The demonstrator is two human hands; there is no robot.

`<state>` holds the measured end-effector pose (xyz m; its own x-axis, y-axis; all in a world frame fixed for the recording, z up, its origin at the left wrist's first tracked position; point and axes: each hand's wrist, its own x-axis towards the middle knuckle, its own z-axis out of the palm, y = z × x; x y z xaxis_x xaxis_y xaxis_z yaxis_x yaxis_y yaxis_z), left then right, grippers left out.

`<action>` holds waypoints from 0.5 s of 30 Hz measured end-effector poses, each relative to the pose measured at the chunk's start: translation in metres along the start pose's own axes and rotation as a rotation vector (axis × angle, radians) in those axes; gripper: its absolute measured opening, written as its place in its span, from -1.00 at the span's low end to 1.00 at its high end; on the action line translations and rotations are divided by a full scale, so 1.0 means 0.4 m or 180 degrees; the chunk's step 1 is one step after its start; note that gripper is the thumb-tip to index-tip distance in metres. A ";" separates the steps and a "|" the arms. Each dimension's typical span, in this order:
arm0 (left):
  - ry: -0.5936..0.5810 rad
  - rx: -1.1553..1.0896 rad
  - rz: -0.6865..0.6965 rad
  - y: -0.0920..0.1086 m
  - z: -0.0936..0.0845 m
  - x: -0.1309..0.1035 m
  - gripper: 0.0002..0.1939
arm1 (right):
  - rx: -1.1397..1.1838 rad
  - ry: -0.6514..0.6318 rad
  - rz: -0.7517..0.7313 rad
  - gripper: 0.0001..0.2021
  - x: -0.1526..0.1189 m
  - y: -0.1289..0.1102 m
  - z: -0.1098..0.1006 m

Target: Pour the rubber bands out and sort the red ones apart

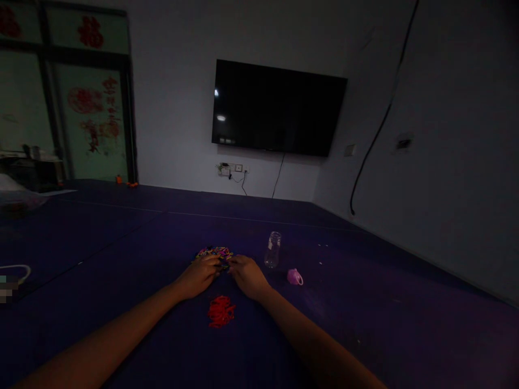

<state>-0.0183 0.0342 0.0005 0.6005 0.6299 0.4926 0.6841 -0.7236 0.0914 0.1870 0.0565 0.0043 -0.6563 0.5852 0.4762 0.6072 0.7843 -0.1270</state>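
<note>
A pile of small multicoloured bands (214,252) lies on the dark blue surface. My left hand (199,275) rests over the pile's near left side, its fingers bent toward the bands. At the pile's right edge is my right hand (246,274), fingers curled; whether either hand pinches a band is too small and dark to tell. Nearer to me, between my forearms, sits a separate heap of red bands (221,312). A clear, open bottle (273,250) stands upright right of my right hand, with a pink cap with a loop (294,276) beside it.
The blue surface (133,227) stretches to the wall, with tiny white scraps at the right. A plastic bag (20,200) lies far left, near a white looped object (20,270). A television (278,108) hangs on the wall; a black cable (375,138) dangles at the right.
</note>
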 end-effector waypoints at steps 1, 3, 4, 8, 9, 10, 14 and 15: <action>0.0000 0.0007 -0.0011 0.001 -0.001 0.000 -0.74 | -0.0013 0.0019 0.0063 -0.73 0.000 0.001 0.002; 0.0001 0.0011 -0.0019 0.002 -0.002 -0.001 -0.73 | -0.0011 0.0038 0.0104 -0.73 -0.001 0.003 0.004; 0.0014 0.0014 -0.0018 0.002 -0.002 -0.001 -0.73 | 0.0017 0.0052 0.0077 -0.73 -0.001 0.003 0.004; 0.0107 0.0055 -0.0010 0.002 -0.001 -0.002 -0.74 | 0.0213 0.0161 -0.0152 -0.74 -0.001 0.005 0.003; 0.0125 0.0058 -0.0013 0.002 -0.001 -0.002 -0.74 | 0.0245 0.0193 -0.0184 -0.74 -0.001 0.006 0.002; 0.0136 0.0055 -0.0016 0.003 -0.001 -0.002 -0.74 | 0.0265 0.0217 -0.0210 -0.75 -0.001 0.006 0.002; 0.0171 0.0005 -0.0015 0.004 -0.001 -0.002 -0.72 | 0.0297 0.0210 -0.0322 -0.76 -0.001 0.005 0.001; 0.0180 -0.0001 -0.0012 0.003 0.000 -0.002 -0.72 | 0.0307 0.0197 -0.0340 -0.76 -0.001 0.004 0.000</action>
<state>-0.0179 0.0329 0.0004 0.5736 0.6157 0.5403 0.6862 -0.7213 0.0935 0.1883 0.0574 0.0039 -0.6841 0.4860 0.5438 0.4878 0.8592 -0.1543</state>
